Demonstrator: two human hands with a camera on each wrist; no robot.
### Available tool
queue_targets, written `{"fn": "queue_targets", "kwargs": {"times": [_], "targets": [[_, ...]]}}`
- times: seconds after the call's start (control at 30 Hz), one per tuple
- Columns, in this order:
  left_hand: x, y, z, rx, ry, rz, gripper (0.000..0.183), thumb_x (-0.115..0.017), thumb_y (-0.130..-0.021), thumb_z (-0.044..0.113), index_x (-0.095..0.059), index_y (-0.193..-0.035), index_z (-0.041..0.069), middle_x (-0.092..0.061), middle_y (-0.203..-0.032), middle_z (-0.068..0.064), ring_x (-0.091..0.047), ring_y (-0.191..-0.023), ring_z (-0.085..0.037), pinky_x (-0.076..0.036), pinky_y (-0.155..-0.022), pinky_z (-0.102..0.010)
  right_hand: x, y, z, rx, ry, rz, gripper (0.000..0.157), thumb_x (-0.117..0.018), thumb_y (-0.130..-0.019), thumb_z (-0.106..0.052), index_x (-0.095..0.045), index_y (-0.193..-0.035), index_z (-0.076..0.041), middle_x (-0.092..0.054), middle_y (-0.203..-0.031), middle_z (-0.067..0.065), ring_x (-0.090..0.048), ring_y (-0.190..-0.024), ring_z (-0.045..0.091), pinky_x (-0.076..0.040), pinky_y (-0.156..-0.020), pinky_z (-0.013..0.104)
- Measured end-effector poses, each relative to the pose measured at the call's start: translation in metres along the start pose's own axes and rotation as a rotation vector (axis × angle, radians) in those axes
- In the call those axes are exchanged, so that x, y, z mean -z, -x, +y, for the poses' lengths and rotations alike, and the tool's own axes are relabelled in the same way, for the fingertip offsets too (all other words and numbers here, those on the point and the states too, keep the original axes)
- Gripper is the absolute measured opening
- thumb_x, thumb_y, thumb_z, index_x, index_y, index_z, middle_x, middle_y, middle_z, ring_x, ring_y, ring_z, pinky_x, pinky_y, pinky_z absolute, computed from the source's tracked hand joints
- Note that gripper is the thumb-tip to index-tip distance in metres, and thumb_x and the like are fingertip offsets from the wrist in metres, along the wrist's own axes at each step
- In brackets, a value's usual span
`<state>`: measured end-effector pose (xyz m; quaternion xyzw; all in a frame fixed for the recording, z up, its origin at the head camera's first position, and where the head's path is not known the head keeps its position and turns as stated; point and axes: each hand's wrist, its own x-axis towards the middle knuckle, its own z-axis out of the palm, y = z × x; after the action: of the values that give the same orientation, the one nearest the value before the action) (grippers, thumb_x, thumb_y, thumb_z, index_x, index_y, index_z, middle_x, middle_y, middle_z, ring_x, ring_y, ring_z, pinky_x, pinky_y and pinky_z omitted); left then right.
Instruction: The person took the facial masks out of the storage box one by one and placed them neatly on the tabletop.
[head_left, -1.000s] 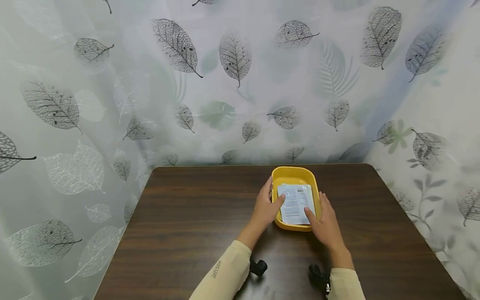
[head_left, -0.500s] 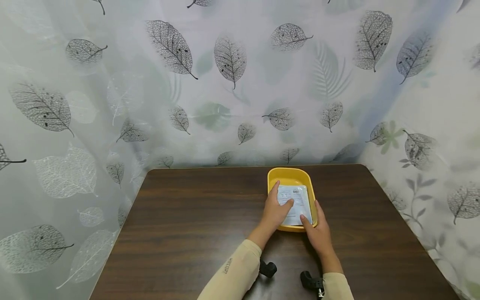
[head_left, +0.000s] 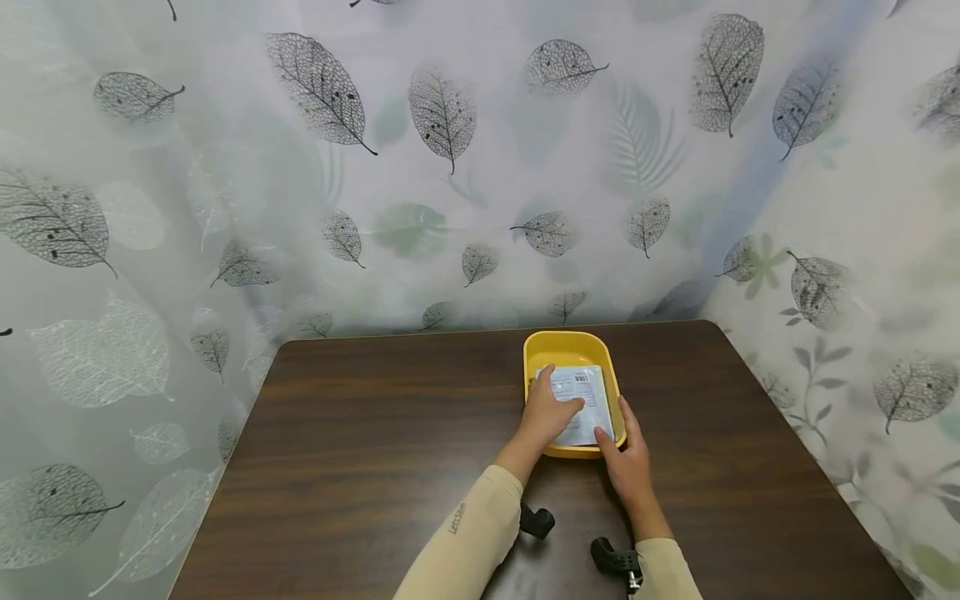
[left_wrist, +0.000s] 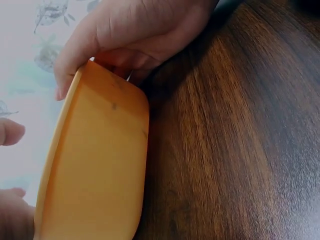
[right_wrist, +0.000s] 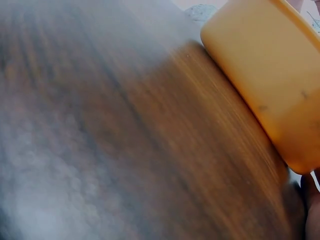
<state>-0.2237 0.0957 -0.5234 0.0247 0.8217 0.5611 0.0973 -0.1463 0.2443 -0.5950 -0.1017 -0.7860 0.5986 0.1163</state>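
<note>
Yellow and deep-sided, the tray (head_left: 568,350) sat between both hands in the head view, toward the table's (head_left: 390,417) far edge, right of its middle. Inside, a pale printed packet (head_left: 592,392) lay toward the tray's near edge. The left hand (head_left: 542,414) reached over the tray's left edge, thumb and forefinger spread above the packet; contact could not be made out. The right hand (head_left: 632,471) gripped the tray's near right corner. From the left wrist, its thumb hooked over that corner's rim. From the right wrist, part of that hand showed at the tray's corner.
</note>
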Motion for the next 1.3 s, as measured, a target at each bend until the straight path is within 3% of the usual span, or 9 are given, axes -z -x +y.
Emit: {"fn": "queue_targets", "kwargs": {"times": [0.1,0.27,0.43,0.67,0.8,0.9,1.07,1.13,1.3], "targets": [[-0.001,0.0,0.0,0.006,-0.008,0.018,0.08,-0.079,-0.084,0.027,-0.042,-0.154,0.015,-0.046,-0.156,-0.016,-0.051,-0.136,-0.034,-0.043,-0.114,-0.053,0.001,0.004,-0.011,-0.004,-0.019,-0.001,0.074,-0.063,-0.101,-0.019,-0.024,-0.164,-0.019,-0.026,-0.169,0.012,-0.033,-0.151,0.031,-0.028,-0.099,-0.003],[-0.004,-0.001,-0.001,-0.005,-0.006,0.042,0.075,-0.081,-0.082,0.023,-0.048,-0.149,0.013,-0.054,-0.149,-0.013,-0.057,-0.127,-0.029,-0.046,-0.112,-0.048,0.002,0.012,-0.032,0.008,-0.052,-0.004,0.072,-0.063,-0.1,-0.014,-0.027,-0.162,-0.008,-0.028,-0.167,0.018,-0.037,-0.147,0.036,-0.034,-0.101,0.001],[-0.005,-0.001,-0.002,-0.04,-0.012,0.05,0.074,-0.083,-0.08,0.021,-0.051,-0.146,0.015,-0.053,-0.148,-0.012,-0.057,-0.125,-0.028,-0.047,-0.111,-0.047,0.001,0.015,-0.039,0.02,-0.066,0.009,0.07,-0.063,-0.1,-0.013,-0.029,-0.161,-0.007,-0.03,-0.166,0.019,-0.042,-0.143,0.035,-0.039,-0.099,0.002],[-0.003,0.003,-0.005,-0.129,0.058,0.097,0.058,-0.081,-0.078,0.015,-0.064,-0.133,0.013,-0.042,-0.159,-0.015,-0.045,-0.144,-0.036,-0.041,-0.117,-0.051,0.001,0.013,-0.035,0.018,-0.096,0.009,0.071,-0.064,-0.099,-0.011,-0.029,-0.161,-0.007,-0.03,-0.166,0.019,-0.043,-0.142,0.036,-0.04,-0.098,0.002],[-0.003,0.003,-0.007,-0.134,0.093,0.117,0.055,-0.081,-0.077,0.015,-0.069,-0.131,0.012,-0.037,-0.162,-0.02,-0.038,-0.147,-0.046,-0.04,-0.115,-0.059,0.002,0.012,-0.034,0.012,-0.116,0.01,0.072,-0.064,-0.099,-0.009,-0.029,-0.161,-0.007,-0.03,-0.166,0.02,-0.044,-0.14,0.036,-0.041,-0.098,0.003],[-0.002,0.001,-0.008,-0.135,0.093,0.11,0.055,-0.08,-0.078,0.015,-0.07,-0.132,0.01,-0.041,-0.161,-0.02,-0.041,-0.146,-0.045,-0.044,-0.114,-0.056,0.002,0.012,-0.035,0.016,-0.124,0.018,0.071,-0.063,-0.099,-0.007,-0.029,-0.161,-0.007,-0.031,-0.165,0.02,-0.045,-0.138,0.035,-0.041,-0.098,0.003],[-0.001,0.001,-0.009,-0.172,0.103,0.062,0.058,-0.079,-0.081,0.011,-0.065,-0.137,0.006,-0.055,-0.152,-0.011,-0.063,-0.127,-0.032,-0.057,-0.099,-0.043,0.002,0.012,-0.035,0.022,-0.13,0.012,0.071,-0.063,-0.099,-0.006,-0.029,-0.161,-0.006,-0.031,-0.165,0.021,-0.045,-0.138,0.034,-0.042,-0.098,0.004],[-0.001,0.001,-0.01,-0.191,0.093,0.032,0.062,-0.078,-0.082,0.01,-0.061,-0.141,0.006,-0.056,-0.151,-0.008,-0.062,-0.128,-0.028,-0.055,-0.103,-0.041,0.002,0.012,-0.035,0.027,-0.138,0.013,0.071,-0.063,-0.099,-0.005,-0.029,-0.161,-0.006,-0.031,-0.165,0.022,-0.045,-0.137,0.034,-0.042,-0.098,0.004],[0.0,0.004,-0.009,-0.245,-0.029,-0.005,0.073,-0.079,-0.082,0.01,-0.052,-0.149,0.006,-0.05,-0.156,-0.009,-0.044,-0.147,-0.026,-0.039,-0.121,-0.042,0.001,0.013,-0.035,0.031,-0.137,0.013,0.07,-0.063,-0.099,-0.006,-0.03,-0.161,-0.006,-0.03,-0.165,0.022,-0.045,-0.137,0.035,-0.043,-0.095,0.003]]}}
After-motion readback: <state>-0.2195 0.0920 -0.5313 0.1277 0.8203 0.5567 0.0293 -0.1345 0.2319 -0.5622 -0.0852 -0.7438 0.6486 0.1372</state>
